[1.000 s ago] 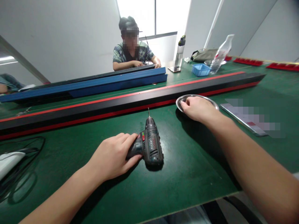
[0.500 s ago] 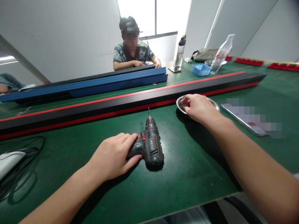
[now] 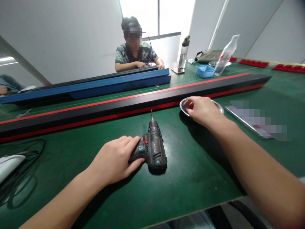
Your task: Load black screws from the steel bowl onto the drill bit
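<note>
Our left hand (image 3: 116, 159) wraps the grip of the black cordless drill (image 3: 156, 148) at center; our right hand (image 3: 201, 109), fingers curled, dips into the round silver metal dish (image 3: 218, 107) right of center, its pinch unclear.

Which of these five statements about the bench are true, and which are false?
1. The left hand is around the drill. True.
2. The drill points back toward its holder. False: it points away, toward the long bar.
3. The fingers of the right hand are at the metal bowl. True.
4. The blue basket sits on the near side of the long bar. False: the blue basket is beyond it.
5. Another person is across the table. True.
</note>
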A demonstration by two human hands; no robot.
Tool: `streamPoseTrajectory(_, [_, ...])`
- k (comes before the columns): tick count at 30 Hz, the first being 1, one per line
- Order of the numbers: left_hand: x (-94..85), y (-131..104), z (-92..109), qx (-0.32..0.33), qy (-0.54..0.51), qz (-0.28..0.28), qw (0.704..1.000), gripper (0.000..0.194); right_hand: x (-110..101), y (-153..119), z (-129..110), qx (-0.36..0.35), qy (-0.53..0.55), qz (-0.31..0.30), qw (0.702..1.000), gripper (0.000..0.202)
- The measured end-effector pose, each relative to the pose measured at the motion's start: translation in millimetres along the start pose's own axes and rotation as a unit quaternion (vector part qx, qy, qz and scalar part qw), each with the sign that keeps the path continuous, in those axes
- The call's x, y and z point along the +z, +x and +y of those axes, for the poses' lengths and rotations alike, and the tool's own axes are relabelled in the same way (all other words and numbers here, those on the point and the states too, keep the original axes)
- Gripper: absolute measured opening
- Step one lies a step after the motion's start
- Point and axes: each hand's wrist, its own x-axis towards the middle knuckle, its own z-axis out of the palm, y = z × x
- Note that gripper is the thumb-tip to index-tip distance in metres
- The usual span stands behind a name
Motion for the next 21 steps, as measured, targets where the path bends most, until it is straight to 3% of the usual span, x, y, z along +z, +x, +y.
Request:
streamPoseTrajectory(9, [-0.3, 0.6, -0.4, -0.002, 0.0, -0.001, 1.0, 0.047, -0.5, 2.1, 1.4, -0.002, 0.007, -0.011, 1.0, 0.03])
streamPoseTrajectory(13, [-0.7, 1.0, 0.0, -0.003, 0.001, -0.003, 1.0, 0.047, -2.9, 1.1, 0.3, 0.005, -0.019, -0.017, 1.0, 0.022])
streamPoseTrajectory(18, [-1.7, 1.3, 0.8, -0.002, -0.002, -0.006, 1.0, 0.048, -3.7, 2.1, 2.4, 0.032, -0.067, -0.079, 0.994, 0.05])
streamPoseTrajectory(21, [-2.0, 1.1, 0.8, -0.001, -0.003, -0.004, 1.0, 0.048, -2.0, 2.7, 3.6, 0.022, -0.076, -0.088, 0.993, 0.057])
